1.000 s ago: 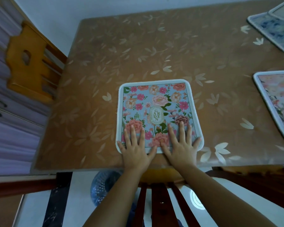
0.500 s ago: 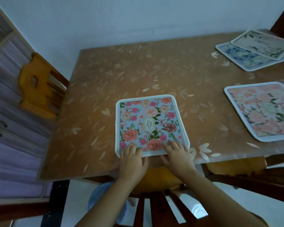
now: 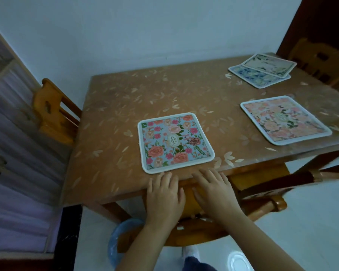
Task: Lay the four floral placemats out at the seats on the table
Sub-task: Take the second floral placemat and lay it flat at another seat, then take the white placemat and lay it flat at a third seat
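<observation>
A light-blue floral placemat [image 3: 174,142] lies flat near the table's front edge. My left hand [image 3: 164,198] and my right hand [image 3: 215,194] hover just below it at the table edge, fingers spread, holding nothing; the fingertips rest on the table just short of the mat. A pink floral placemat [image 3: 285,120] lies to the right near the same edge. At the far right corner a cream placemat [image 3: 268,65] lies partly on top of a blue one [image 3: 254,77].
The brown leaf-patterned table [image 3: 145,98] stands against a white wall. Wooden chairs stand at the left [image 3: 53,112], at the far right [image 3: 321,59] and in front below my hands [image 3: 196,227]. A blue basket [image 3: 117,241] sits on the floor.
Both hands slid back off the light-blue placemat to the table edge. My view lifted and pulled back, bringing the far-right stacked mats fully into sight.
</observation>
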